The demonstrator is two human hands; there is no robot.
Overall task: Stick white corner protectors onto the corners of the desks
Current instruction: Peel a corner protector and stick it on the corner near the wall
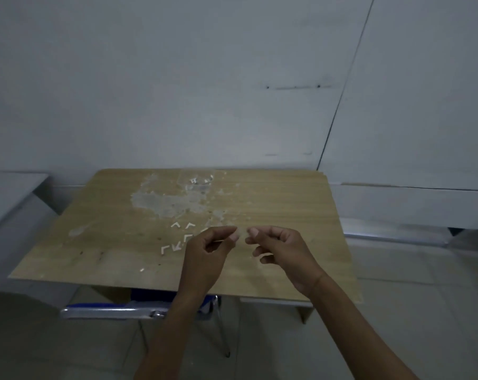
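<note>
Wooden desk (273,204) fills the middle, its far half scarred pale. Loose white corner protectors (177,239) lie left of my left hand (207,250). With my right hand (279,248), both pinch something small and blurred between thumb and forefinger.

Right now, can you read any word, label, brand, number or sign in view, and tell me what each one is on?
None: no readable text anywhere in this view.
Wooden desk: only pale scraped patches, no print.
White corner protectors: plain L-shapes, unmarked.
Clear packet at the far edge: small white pieces inside, too blurred to tell if anything is printed.
Wall: dark specks and lines only.
Hands: pinch something small, too blurred to read.
</note>
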